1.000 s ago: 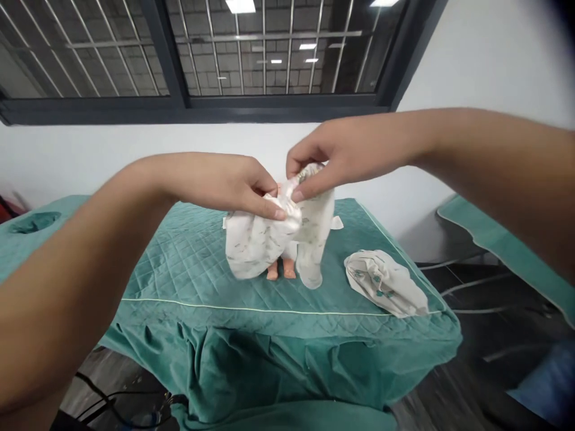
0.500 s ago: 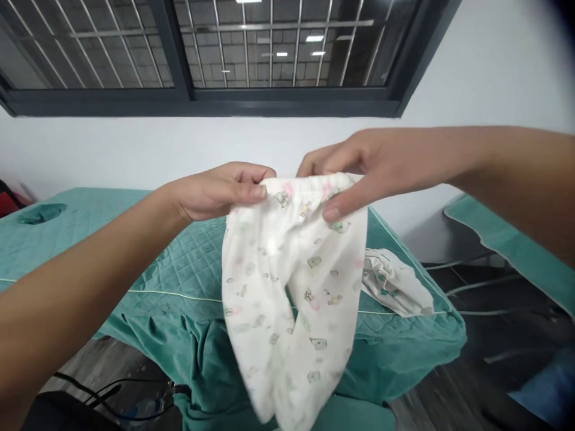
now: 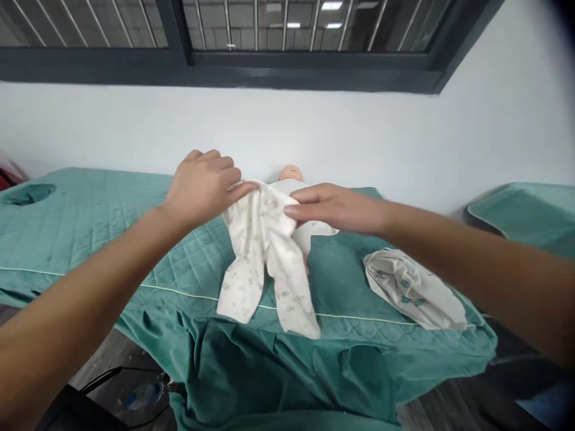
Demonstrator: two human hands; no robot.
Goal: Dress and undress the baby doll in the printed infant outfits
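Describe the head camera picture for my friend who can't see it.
A person's left hand holds white patterned pants by the waist, the right hand touching them, in front of a doll on a green quilted bed. Crumpled whitish cloth lies to the right.

Massage room: bed (image 3: 105,206) with face hole (image 3: 29,194)

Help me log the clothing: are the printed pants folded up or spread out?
Spread out: the pants hang with legs apart, green cover showing between them. The left hand holds them near the waist.
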